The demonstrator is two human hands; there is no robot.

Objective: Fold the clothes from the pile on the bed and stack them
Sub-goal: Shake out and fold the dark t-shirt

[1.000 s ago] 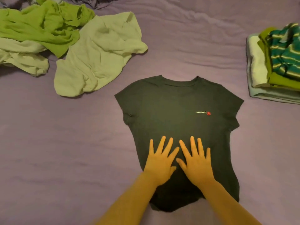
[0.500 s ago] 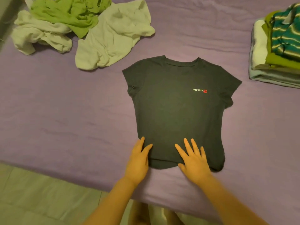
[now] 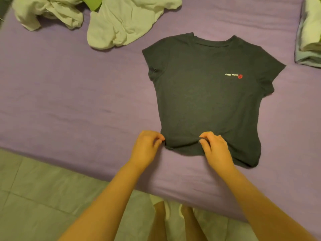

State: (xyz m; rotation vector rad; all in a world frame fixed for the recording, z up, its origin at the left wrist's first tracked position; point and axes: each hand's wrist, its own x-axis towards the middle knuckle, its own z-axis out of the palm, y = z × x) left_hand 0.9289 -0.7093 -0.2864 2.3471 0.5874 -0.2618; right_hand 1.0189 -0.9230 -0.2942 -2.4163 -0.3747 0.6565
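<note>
Both hands pinch the near hem of a dark, short-sleeved cotton T-shirt [image 3: 205, 100] spread flat on a purple bedsheet [image 3: 69, 101]: the left hand [image 3: 146, 147], at lower centre of the frame, curls its fingers onto the hem's left corner, while the right hand [image 3: 216, 150] gathers a small fold of cloth further along the same edge, toward its middle. Neither hand is free; each grasps fabric.

The shirt lies face up at centre right of the frame, a small white-and-red logo [image 3: 233, 75] on the chest. Its long axis runs from the hem nearest the person to the neckline at the far end, tilted slightly to the left; the collar points away, the sleeves out to either side.

The garment looks light, thin and limp. It should bend wherever it is lifted and sag between the two grips, so corners and seam edges are likely the best places to hold it, with hands set wide enough to keep the hem taut.

Beyond it, at upper left, a rumpled pile of pale green and bright green clothes [image 3: 121, 20] awaits folding. At the upper right edge sits part of a stack of folded pale garments [image 3: 311, 32], well apart from the shirt.
</note>
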